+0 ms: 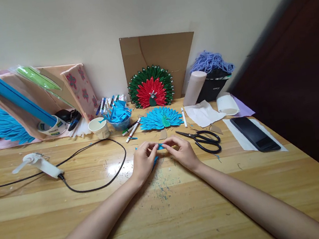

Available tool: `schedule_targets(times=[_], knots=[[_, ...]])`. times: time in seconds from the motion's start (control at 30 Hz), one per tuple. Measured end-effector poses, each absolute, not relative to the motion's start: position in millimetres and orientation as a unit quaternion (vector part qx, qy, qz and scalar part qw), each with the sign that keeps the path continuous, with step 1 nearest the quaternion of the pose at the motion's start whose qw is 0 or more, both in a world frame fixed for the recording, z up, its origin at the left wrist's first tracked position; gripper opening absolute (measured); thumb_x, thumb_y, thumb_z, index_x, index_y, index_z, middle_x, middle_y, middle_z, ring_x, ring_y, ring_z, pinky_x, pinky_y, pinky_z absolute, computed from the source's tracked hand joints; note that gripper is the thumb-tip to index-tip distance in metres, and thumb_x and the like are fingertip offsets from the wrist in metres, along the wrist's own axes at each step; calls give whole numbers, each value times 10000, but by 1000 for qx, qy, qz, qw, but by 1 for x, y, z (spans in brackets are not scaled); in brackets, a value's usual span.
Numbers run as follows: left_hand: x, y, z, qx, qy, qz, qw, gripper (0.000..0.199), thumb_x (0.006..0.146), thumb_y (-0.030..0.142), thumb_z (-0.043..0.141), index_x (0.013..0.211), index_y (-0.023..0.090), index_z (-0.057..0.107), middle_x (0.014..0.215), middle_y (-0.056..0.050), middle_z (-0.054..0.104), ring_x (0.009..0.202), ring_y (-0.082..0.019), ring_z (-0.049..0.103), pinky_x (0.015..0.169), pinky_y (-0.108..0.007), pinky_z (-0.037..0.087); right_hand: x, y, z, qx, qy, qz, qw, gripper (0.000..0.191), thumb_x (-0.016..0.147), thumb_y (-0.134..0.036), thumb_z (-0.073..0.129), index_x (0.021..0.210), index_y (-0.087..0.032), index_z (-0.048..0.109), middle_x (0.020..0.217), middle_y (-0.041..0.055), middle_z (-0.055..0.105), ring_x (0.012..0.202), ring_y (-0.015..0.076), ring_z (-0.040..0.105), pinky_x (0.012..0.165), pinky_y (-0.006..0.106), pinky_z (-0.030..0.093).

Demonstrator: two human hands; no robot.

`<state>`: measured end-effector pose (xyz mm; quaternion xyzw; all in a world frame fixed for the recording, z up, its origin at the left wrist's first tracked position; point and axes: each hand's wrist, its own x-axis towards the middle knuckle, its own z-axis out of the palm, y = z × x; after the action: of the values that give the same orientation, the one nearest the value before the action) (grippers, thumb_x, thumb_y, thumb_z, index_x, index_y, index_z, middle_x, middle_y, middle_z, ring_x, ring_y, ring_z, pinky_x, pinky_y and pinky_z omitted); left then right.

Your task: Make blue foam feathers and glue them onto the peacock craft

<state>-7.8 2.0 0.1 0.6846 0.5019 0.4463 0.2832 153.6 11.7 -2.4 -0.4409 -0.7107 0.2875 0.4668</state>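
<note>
Between my two hands a small blue strip (160, 146), paper or felt by its look, is pinched at both ends just above the table. My left hand (145, 159) grips its left end with thumb and fingertips; my right hand (182, 152) does the same at the right. More blue material (155, 161) shows partly under the left hand. Beyond my fingers lies a blue fan-shaped peacock (161, 118) with a green body. Black-handled scissors (207, 139) rest beside my right hand, blades toward it.
A red and green peacock (151, 86) leans on a cardboard sheet (172, 47). Blue pieces fill a bowl (119, 119) near a paper cup (99, 127). Left lies a white corded tool (42, 165); right, a phone (254, 134). Markers (133, 130) and scraps lie about.
</note>
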Motion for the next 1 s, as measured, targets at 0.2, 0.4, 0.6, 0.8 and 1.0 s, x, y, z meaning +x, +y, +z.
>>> schedule_targets(times=[0.2,0.4,0.6,0.8,1.0], knots=[[-7,0,1,702,510,423,260,191,842,303,499,848,167,633,758,-32,624,630,-116,535,596,-224,406,154,12,-3,-438,-708,287,473,128,822,-298,549,817,-200,630,798,44,639,746,173,596,673,293,478],[-7,-1,3,716,509,416,234,189,848,292,490,822,171,633,747,-27,621,658,-121,549,609,-225,410,153,11,-2,-435,-709,287,475,130,815,-304,555,820,-203,636,802,42,638,749,172,599,687,296,484],[-7,-3,3,731,490,420,223,155,840,267,501,815,177,624,757,-22,623,669,-124,546,617,-233,409,153,10,-1,-425,-730,273,460,118,818,-289,536,812,-195,606,792,45,620,762,171,594,709,302,492],[-6,-4,5,739,484,419,211,96,805,217,532,754,175,602,712,-10,593,670,-124,523,603,-231,389,152,8,-1,-433,-745,248,444,60,790,-239,559,756,-190,563,744,22,594,714,157,578,662,275,469],[-5,-3,4,724,493,424,229,54,770,190,544,727,166,566,696,1,577,637,-108,504,588,-216,382,151,6,-2,-435,-748,242,439,66,785,-236,561,742,-187,549,722,16,578,693,152,562,642,268,454]])
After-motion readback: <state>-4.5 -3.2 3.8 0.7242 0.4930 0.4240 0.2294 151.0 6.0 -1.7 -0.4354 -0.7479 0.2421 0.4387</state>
